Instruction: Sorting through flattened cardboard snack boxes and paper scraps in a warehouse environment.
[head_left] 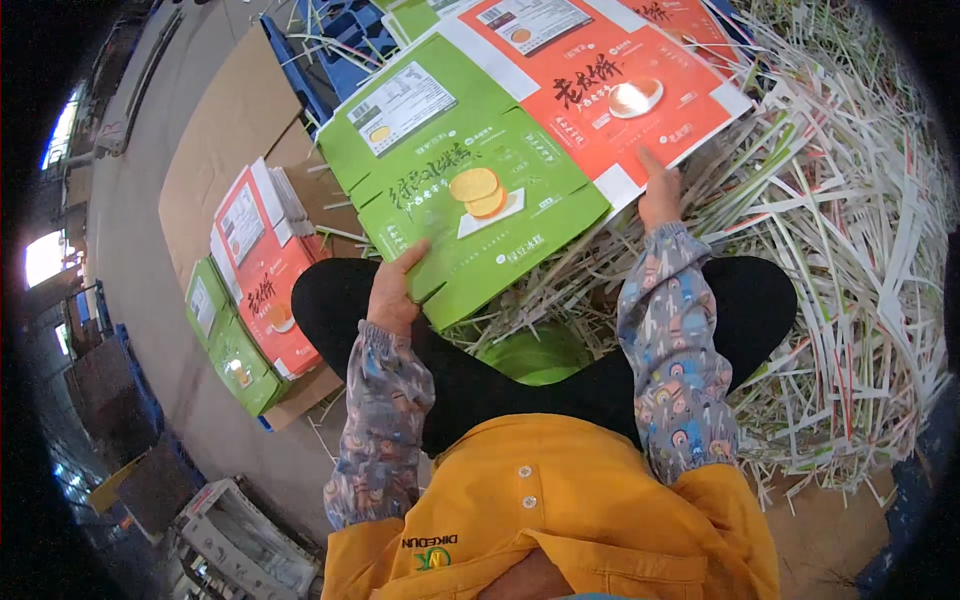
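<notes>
A large printed cardboard box sheet (545,190), half green and half red with pictures of round cakes, lies tilted in front of my knees. My left hand (397,288) grips the green half at its near left edge, thumb on top and the other fingers mostly hidden beneath. At the near edge of the red half, my right hand (659,192) pinches the white border, with one finger showing on top. Slots and notches run along the green half's edges. More printed sheets (410,16) show beyond the far edge.
To the left, a stack of similar green and red sheets (262,280) rests on brown cardboard (235,150). A large heap of shredded paper strips (830,290) fills the right side. Blue pallet parts (345,40) show behind, a green surface (535,355) between my legs.
</notes>
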